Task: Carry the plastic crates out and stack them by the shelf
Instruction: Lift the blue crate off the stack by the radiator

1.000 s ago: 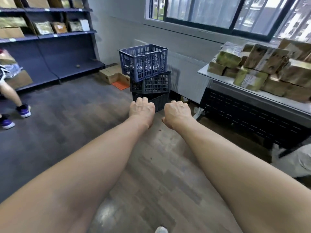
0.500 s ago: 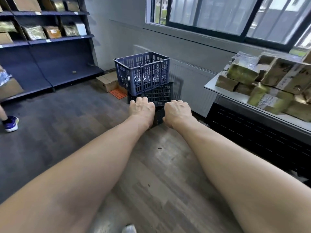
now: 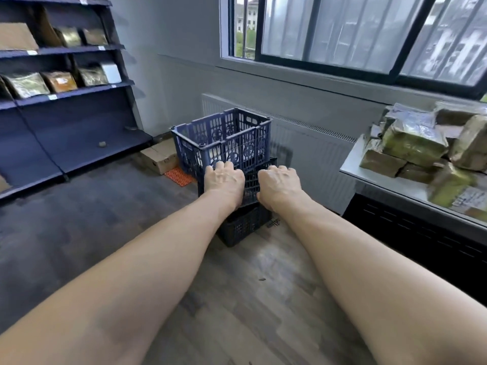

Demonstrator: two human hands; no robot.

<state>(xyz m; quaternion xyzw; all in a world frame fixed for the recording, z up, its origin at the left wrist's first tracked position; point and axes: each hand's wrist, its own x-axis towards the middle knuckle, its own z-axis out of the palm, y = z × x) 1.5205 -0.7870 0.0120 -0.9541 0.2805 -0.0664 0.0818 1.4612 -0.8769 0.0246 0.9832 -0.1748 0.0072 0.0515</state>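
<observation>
— What is the person wearing on the arms?
— Nothing: 2 bare forearms, no sleeves in view.
— Anything on the left hand (image 3: 224, 179) or the right hand (image 3: 279, 182)?
— No gloves, rings or watch visible.

Window (image 3: 342, 32) daylight, soft blur, fisheye edges

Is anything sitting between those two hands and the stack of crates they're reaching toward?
Nothing visible. The left hand and right hand are extended straight toward the blue crate and the black crates under it, with no object in the way. Whether they touch the crates yet, I cannot tell.
</observation>
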